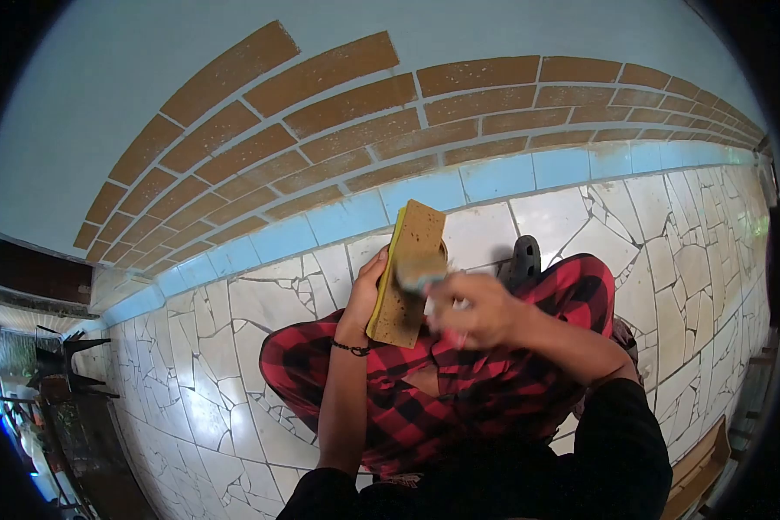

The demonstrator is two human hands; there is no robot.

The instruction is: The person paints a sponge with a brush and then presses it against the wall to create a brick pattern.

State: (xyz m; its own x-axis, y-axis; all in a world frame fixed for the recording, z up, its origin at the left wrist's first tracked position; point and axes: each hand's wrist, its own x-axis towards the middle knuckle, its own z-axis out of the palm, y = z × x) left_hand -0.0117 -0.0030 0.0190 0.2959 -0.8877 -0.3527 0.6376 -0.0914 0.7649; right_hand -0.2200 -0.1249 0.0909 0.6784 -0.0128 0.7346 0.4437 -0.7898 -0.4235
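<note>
The left hand (371,279) was closed along the yellow left edge of a long block (421,227), gripping it at a tilt in front of the person's body, with its brown, dark-speckled face turned up. The right hand (475,310) was closed around a brush (418,270), its fingers curled in; hand and brush were both blurred, and the bristles lay over the middle of the brown face, though whether they touched it could not be told. The block was above the lap, between the knees of the red-and-black checked trousers (485,381). A dark bracelet (350,348) circled the left wrist. The person sat on a floor (191,347) of pale, irregular stone pieces, and a dark shoe (526,256) with holes showed just beyond the right knee. On the far side, a row of light blue tiles (498,178) ran along the foot of the wall (321,35), and above it were rows of brown painted bricks (477,75) with pale lines between them. Dark furniture (74,381) was at the far left, and an open cardboard box (700,464) was at the near right.
</note>
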